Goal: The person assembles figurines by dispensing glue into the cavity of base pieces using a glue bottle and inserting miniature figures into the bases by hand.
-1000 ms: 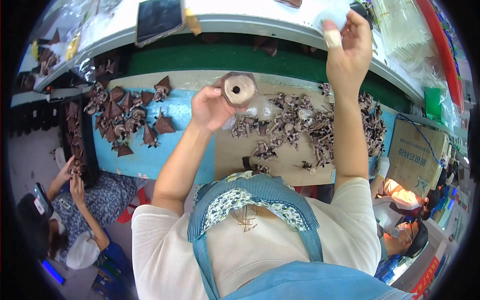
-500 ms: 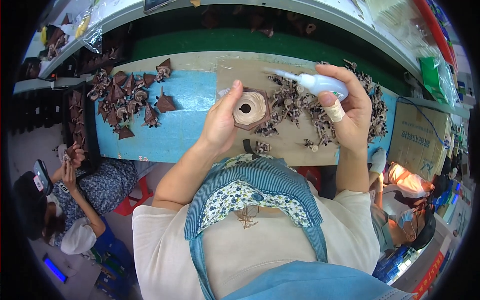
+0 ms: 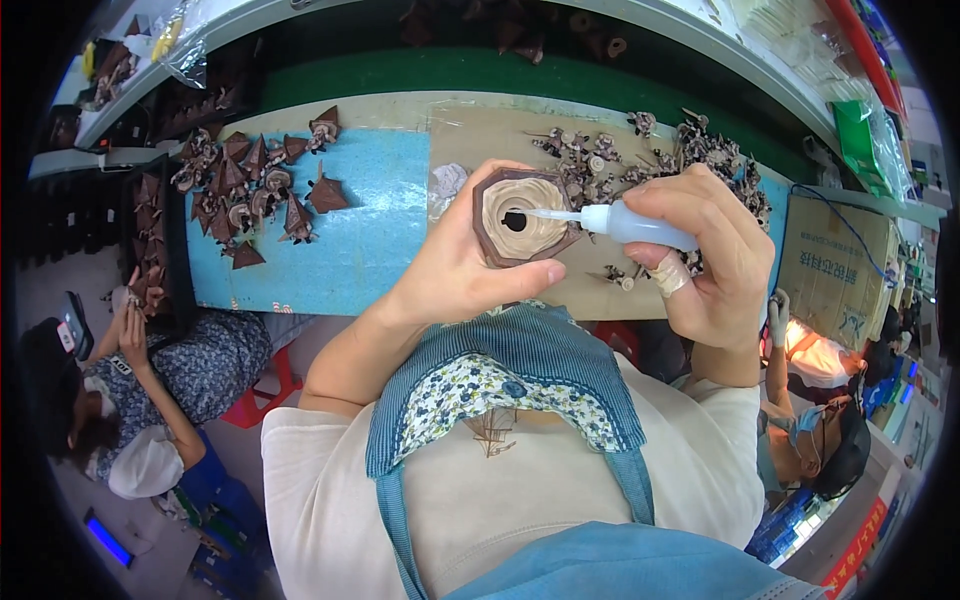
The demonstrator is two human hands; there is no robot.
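Observation:
My left hand (image 3: 462, 250) grips a brown hexagonal piece (image 3: 490, 244) by its rim, its hollow cream inside facing up with a dark hole in the middle. In my right hand (image 3: 705, 245) is a small translucent squeeze bottle (image 3: 640, 226), held sideways, its fine nozzle reaching over the hollow to the edge of the hole. A tan bandage wraps my right thumb. Just beyond and right of the hands lie many small figurine parts (image 3: 590, 165) in brown and cream. Whether liquid leaves the nozzle is too small to tell.
Brown pointed-roof pieces (image 3: 232, 180) are heaped on the blue board's left side. A crumpled white wad (image 3: 449, 181) lies behind my left hand. A shelf (image 3: 640, 30) spans the far side. A cardboard box (image 3: 835, 265) stands at right. Co-workers sit on both sides.
My right hand has brought the bottle down and left, putting its nozzle into the hollow. My left hand has shifted right with the piece, its thumb now along the near rim.

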